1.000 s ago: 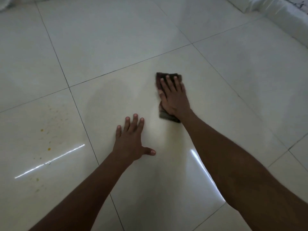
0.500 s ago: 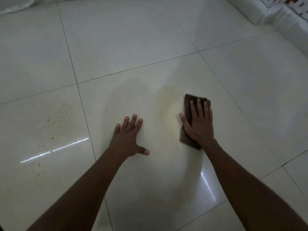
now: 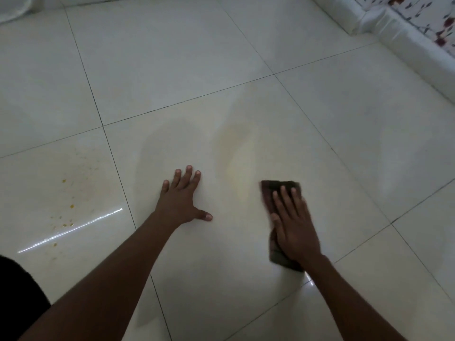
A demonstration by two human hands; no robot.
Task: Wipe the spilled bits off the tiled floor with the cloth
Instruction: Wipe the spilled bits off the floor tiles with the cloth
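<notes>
Change: since the earlier frames the right hand has drawn the dark brownish folded cloth back toward the person and to the right, away from the far part of the tile; a faint yellowish smear lies along where it passed.
Cloth: flat on the glossy off-white tiled floor, under the right hand; its far edge shows beyond the fingertips, its left edge beside the thumb, and a greyish corner sticks out near the wrist.
Right hand fingers: straight and close together, pressing flat on top of the cloth, not curled round it.
Left hand: flat on the bare tile, fingers straight and slightly spread, thumb out to the right, well apart from the cloth.
Spilled bits: small yellow-orange crumbs scattered on the next tile to the left, across a grout line from the left hand, well apart from the cloth.
Edge of scene: white skirting ledge at the upper right.
</notes>
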